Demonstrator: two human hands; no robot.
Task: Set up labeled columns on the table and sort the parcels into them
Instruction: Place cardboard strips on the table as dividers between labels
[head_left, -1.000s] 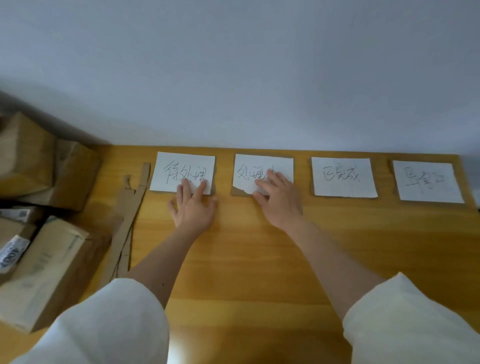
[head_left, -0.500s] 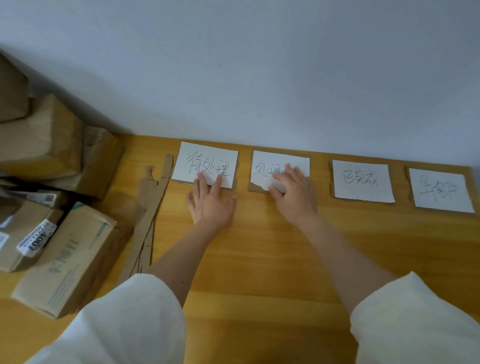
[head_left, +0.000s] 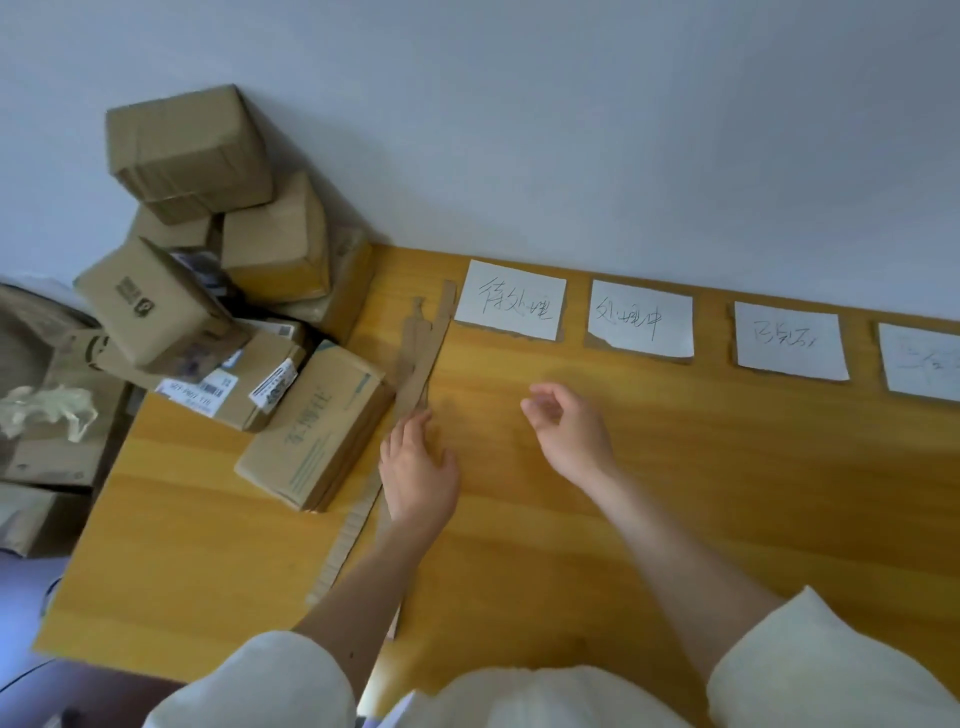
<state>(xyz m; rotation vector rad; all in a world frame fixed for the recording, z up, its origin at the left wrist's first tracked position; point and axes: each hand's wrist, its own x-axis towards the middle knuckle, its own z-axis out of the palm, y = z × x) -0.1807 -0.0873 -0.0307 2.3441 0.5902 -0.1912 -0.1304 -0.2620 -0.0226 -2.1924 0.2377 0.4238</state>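
Several white handwritten label cards lie in a row along the wooden table's (head_left: 675, 493) far edge: the first label (head_left: 511, 300), the second label (head_left: 641, 319), the third label (head_left: 789, 340) and a fourth label (head_left: 922, 364) cut off at the right. A pile of brown cardboard parcels (head_left: 218, 291) sits at the table's left end against the wall. My left hand (head_left: 418, 470) lies flat on the table, fingertips touching a long cardboard strip (head_left: 421, 353). Over the bare table, my right hand (head_left: 571, 431) hovers with loosely curled, empty fingers.
A large flat parcel (head_left: 317, 426) lies nearest my left hand. More boxes and crumpled clear plastic (head_left: 47, 410) sit beyond the table's left edge. A grey wall runs behind the labels.
Both hands have come off the first two labels and drawn back toward me and to the left. My view has swung left, showing more of the parcel pile.
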